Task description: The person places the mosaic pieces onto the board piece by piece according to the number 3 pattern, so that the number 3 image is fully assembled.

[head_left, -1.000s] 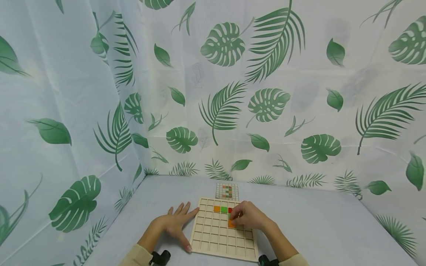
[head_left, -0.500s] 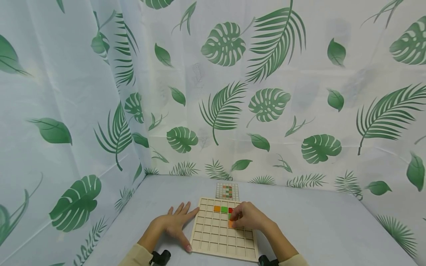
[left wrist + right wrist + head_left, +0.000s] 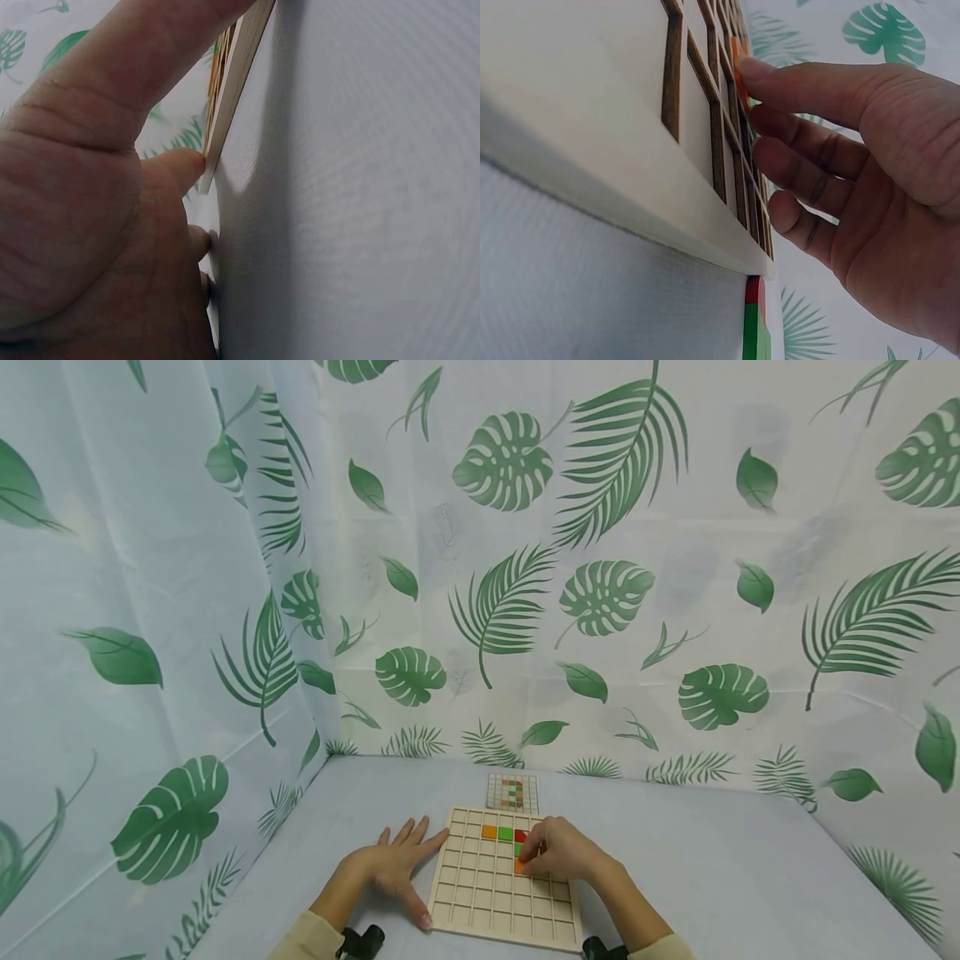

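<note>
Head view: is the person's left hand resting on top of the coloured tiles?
No, the left hand lies flat beside the wooden grid board, away from the coloured tiles.

Left hand (image 3: pixel 393 862) lies flat, palm down, fingers straight and spread, thumb stretched back toward the body. Right hand (image 3: pixel 558 850) hovers arched, knuckles up, fingers (image 3: pixel 802 90) bent downward with the tips bunched together. Both forearms angle inward in pale beige sleeves (image 3: pixel 303 937).
</note>
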### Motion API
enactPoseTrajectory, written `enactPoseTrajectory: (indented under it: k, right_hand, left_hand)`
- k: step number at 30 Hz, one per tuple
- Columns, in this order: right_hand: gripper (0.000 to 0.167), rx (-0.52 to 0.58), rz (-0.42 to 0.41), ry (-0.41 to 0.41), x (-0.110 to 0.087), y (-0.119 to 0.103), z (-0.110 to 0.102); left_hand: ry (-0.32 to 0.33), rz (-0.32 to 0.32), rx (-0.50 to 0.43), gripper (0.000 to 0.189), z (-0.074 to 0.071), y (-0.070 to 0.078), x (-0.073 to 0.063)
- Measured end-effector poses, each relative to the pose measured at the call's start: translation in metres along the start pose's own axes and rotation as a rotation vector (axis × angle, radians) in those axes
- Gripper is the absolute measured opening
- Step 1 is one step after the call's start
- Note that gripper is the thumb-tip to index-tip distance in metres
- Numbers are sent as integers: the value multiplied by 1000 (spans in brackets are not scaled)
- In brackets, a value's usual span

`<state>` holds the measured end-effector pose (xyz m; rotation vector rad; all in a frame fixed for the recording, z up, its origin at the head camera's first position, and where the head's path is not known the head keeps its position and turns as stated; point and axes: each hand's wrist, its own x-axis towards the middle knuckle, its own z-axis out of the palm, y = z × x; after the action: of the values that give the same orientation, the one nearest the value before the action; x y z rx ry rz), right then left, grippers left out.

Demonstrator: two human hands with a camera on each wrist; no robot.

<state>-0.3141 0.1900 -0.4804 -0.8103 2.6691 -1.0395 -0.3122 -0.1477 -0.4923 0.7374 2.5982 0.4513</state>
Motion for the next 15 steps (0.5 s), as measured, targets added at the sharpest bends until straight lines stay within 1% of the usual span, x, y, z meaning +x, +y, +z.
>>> enactPoseTrajectory:
  k: [8,15]
  right_hand:
    - [6,-21,-23,2,0,2,1]
    - [6,-3,-10,-3,0,3,-1]
  left_hand:
    - [-2,11,-1,135,-1,1,-1]
    - [-5,3,-7,134,0,2,-1]
